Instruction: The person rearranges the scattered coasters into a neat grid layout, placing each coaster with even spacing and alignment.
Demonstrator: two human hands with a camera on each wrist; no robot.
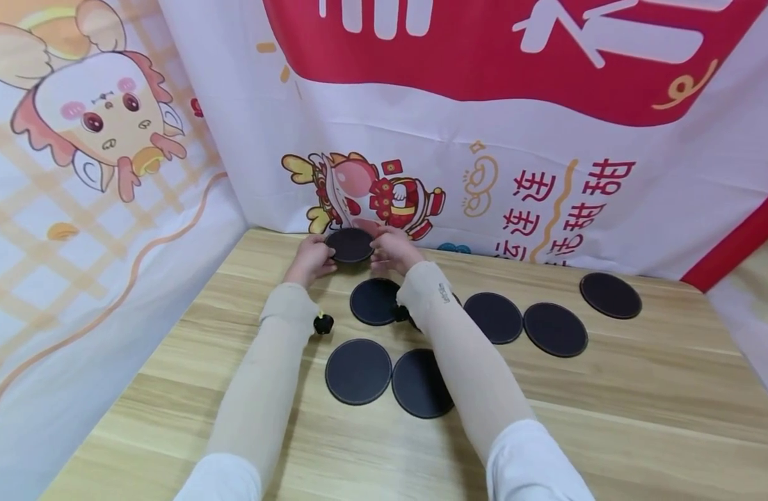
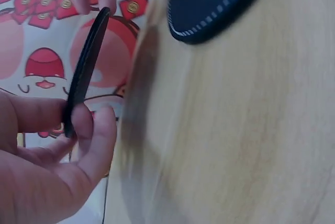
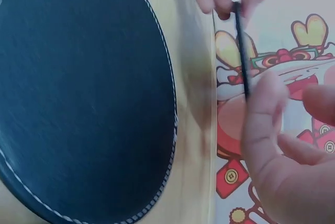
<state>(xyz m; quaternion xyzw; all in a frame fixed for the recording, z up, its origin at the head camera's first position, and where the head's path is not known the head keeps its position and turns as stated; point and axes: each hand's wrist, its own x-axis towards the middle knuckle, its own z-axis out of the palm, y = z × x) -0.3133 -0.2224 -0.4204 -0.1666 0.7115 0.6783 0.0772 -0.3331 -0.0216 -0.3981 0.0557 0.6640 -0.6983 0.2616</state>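
Note:
A round black coaster (image 1: 351, 245) with a stitched edge is held up near the back edge of the table, tilted. My left hand (image 1: 312, 259) pinches its left rim between thumb and fingers. In the left wrist view the coaster (image 2: 86, 67) shows nearly edge-on. My right hand (image 1: 396, 249) is at the opposite rim; in the right wrist view one blurred finger (image 3: 264, 103) touches the edge, with another digit standing apart from it. Just in front of the hands lies another black coaster (image 1: 374, 301), whose pale stitching shows in the right wrist view.
Two coasters lie side by side nearer me, one (image 1: 358, 371) fully visible, the other (image 1: 415, 383) partly under my right forearm. Rightward lie a touching pair (image 1: 493, 318) and a single coaster (image 1: 611, 295). A printed cloth (image 1: 371, 125) hangs behind the wooden table (image 1: 609, 417).

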